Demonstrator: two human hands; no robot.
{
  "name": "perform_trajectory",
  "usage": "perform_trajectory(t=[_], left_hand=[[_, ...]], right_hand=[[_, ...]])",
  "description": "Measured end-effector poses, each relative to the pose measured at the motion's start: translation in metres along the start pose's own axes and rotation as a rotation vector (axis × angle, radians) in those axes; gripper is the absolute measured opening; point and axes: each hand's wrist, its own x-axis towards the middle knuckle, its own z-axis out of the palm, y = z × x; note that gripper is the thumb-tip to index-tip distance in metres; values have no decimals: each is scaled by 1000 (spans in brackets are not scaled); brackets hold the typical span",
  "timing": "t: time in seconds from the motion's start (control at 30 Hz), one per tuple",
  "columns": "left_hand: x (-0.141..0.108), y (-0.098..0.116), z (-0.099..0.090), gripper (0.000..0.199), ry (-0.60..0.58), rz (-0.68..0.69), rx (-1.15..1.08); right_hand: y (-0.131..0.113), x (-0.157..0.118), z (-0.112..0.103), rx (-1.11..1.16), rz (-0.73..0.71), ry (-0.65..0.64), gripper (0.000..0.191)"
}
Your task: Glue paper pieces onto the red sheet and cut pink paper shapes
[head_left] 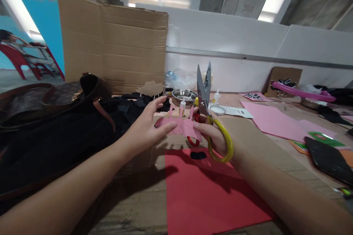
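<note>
In front of me a pink paper cutout, with narrow strips standing up from its top edge and curved lines on its face, is stretched between both hands. My left hand pinches its left side, thumb in front and the other fingers raised behind. My right hand has its thumb on the right end and also carries scissors with yellow handles, blades upward and slightly apart. Red handle loops show partly behind the paper. Below lies a red paper sheet bearing a small black piece.
A black bag fills the left, before an upright cardboard sheet. Behind my hands stand a metal bowl and glue bottles. To the right are pink sheets, a tape ring and a dark flat object.
</note>
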Motion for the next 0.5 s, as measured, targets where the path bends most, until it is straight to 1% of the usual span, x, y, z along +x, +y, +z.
perform_trajectory(t=[0.07, 0.1, 0.13, 0.2, 0.27, 0.3, 0.37, 0.43, 0.5], left_hand=[[2, -1, 2, 90, -5, -164, -159], [3, 0, 3, 91, -36, -244, -224], [3, 1, 5, 86, -72, -313, -285], [2, 4, 8, 67, -173, -414, -384], [2, 7, 9, 49, -236, -451, -458], [1, 8, 8, 44, -238, -456, -479], [3, 9, 4, 40, -170, -448, -485], [6, 8, -5, 38, -51, -422, -485], [11, 7, -15, 36, 83, -366, -502]], right_hand=[[-3, 0, 1, 77, 37, -17, 23], [-4, -1, 1, 100, 40, -21, 22], [-5, -1, 1, 100, 32, -16, 23], [-6, -3, 1, 53, 4, -7, 26], [-8, -5, 3, -10, -25, -1, 27], [-9, -6, 4, -38, -35, 14, 27], [-12, -7, 6, -86, -34, 49, 25], [-12, -7, 7, -124, -24, 80, 27], [-9, -5, 6, -143, -47, 76, 35]])
